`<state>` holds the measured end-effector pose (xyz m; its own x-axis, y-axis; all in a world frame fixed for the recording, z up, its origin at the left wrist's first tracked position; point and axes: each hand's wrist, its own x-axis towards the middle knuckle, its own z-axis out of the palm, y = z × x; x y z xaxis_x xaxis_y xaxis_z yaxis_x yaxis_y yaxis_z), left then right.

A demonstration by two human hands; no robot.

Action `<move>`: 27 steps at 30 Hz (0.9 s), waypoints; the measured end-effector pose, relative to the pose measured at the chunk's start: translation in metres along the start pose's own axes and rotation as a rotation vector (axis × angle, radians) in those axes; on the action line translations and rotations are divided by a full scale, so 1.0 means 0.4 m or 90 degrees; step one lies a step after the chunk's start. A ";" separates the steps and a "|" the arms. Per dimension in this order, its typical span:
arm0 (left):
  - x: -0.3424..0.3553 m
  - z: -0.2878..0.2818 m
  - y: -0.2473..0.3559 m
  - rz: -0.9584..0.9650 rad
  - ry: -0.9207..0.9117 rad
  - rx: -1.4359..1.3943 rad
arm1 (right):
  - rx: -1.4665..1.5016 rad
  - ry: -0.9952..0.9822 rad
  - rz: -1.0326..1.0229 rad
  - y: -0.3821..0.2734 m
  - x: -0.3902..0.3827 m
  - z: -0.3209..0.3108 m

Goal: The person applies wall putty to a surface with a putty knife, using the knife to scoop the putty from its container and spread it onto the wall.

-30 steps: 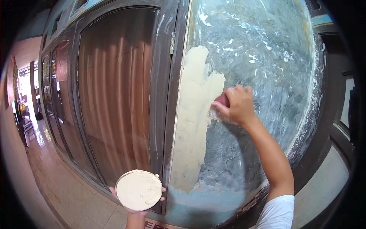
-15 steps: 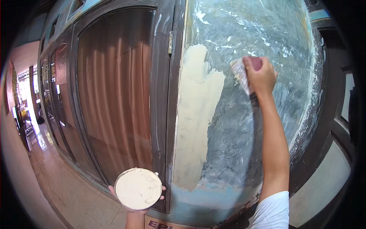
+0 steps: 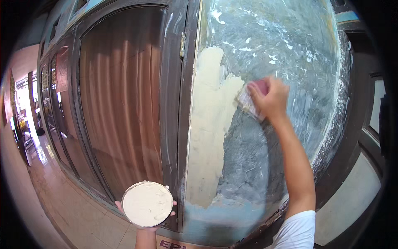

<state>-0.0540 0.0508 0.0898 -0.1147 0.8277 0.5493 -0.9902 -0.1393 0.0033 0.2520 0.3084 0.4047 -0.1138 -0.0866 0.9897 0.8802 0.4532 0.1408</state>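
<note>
My right hand (image 3: 274, 98) grips a putty knife (image 3: 249, 103) with a reddish handle and a wide pale blade. The blade lies at the right edge of a cream putty patch (image 3: 207, 137) on the wall, blurred by motion. Grey-blue, scuffed wall (image 3: 248, 166) shows bare to the right of the patch and below the blade. Low on the left, my left hand (image 3: 119, 206) holds up a round container of cream putty (image 3: 148, 204) from beneath. Its fingertips curl round both sides, while the palm is hidden under the container.
Left of the wall stands a dark wooden frame (image 3: 172, 124) with a hinge and a glass pane backed by a brown curtain (image 3: 124, 103). A dark door with pale panels (image 3: 350, 203) is at the right. Below, a printed cardboard box (image 3: 186, 245) rests by the tiled floor (image 3: 78, 207).
My right hand has moved left and down with the putty knife, bringing the blade from the bare wall to the putty edge. The container has hardly shifted.
</note>
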 end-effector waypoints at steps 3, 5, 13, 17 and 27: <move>-0.002 0.011 -0.001 -0.001 0.026 -0.007 | 0.033 -0.136 -0.174 -0.079 -0.092 -0.006; -0.002 0.011 0.001 0.002 0.034 -0.005 | 0.046 -0.141 -0.148 -0.077 -0.054 0.007; -0.001 0.009 -0.001 0.009 0.026 0.033 | 0.066 -0.079 -0.067 -0.056 -0.032 -0.005; 0.003 -0.014 0.004 0.014 0.026 0.055 | -0.041 -0.054 -0.107 -0.040 0.020 -0.001; 0.014 0.000 -0.013 0.034 0.011 0.081 | 0.117 -0.134 -0.221 -0.061 -0.088 -0.030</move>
<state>-0.0494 0.0562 0.0928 -0.1688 0.8266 0.5368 -0.9649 -0.2497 0.0810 0.2402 0.2897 0.3659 -0.4969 -0.0876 0.8634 0.6783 0.5814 0.4493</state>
